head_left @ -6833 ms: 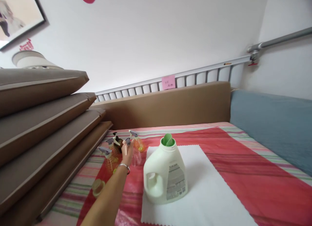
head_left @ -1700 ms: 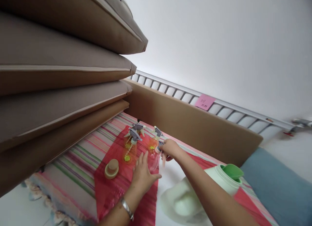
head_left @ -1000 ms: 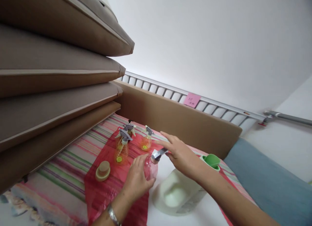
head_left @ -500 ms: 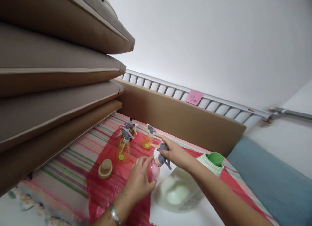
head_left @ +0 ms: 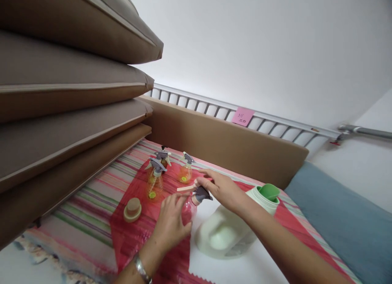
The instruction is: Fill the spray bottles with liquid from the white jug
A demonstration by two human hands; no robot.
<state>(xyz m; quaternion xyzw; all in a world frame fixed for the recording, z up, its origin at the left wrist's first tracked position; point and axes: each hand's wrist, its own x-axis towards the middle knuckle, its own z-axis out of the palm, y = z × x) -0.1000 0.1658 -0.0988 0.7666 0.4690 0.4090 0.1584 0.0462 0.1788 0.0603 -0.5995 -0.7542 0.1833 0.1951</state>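
Observation:
My left hand [head_left: 173,222] is closed around the clear pink body of a spray bottle [head_left: 189,211], which tilts to the right. On its grey trigger head [head_left: 203,193], my right hand [head_left: 225,190] has its thumb and fingers closed; a pale trigger or nozzle part points left. Just right of the bottle lies a big pale green jug [head_left: 219,237] with a green cup-like piece [head_left: 269,191] in its mouth. A round beige cap [head_left: 132,209] rests on the red sheet [head_left: 122,231] left of my hands.
Several yellow-tinted spray bottles [head_left: 154,184] with grey heads stand beyond my hands. A striped cloth [head_left: 88,198] lies under the red sheet. Stacked brown cushions [head_left: 73,106] rise at left. Behind are a brown board [head_left: 226,147] and a white radiator [head_left: 211,109] with a pink note [head_left: 243,116].
The grey trigger head has turned on the bottle: its trigger pointed down to the right before, and a pale part now points left. My right hand has shifted slightly with it.

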